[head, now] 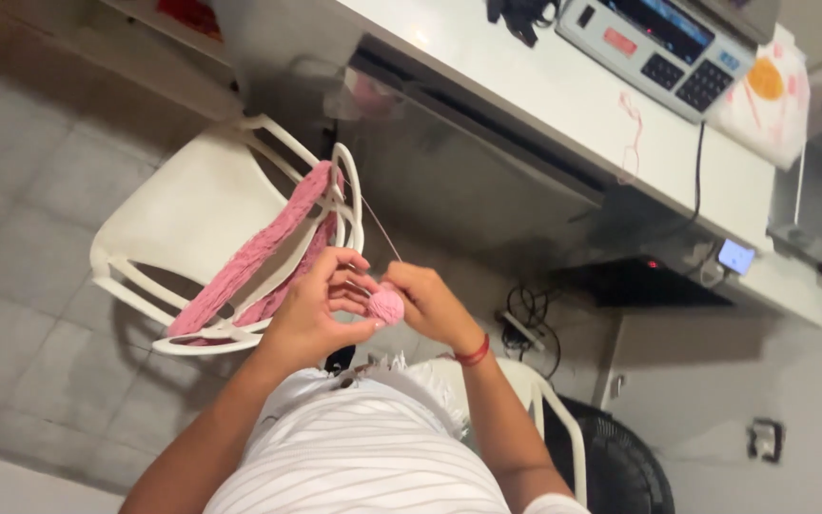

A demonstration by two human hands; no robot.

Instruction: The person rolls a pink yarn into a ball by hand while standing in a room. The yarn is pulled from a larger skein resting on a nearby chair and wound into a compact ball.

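Both hands, left [311,309] and right [427,303], pinched a small pink yarn ball [386,306], apparently winding strand [380,227] fed from a skein [261,249] draped over a white chair [183,214].

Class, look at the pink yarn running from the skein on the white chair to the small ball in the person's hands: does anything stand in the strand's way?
Nothing visible does. The strand runs free through the air from the skein on the white chair to the small ball, held between the left hand and the right hand.
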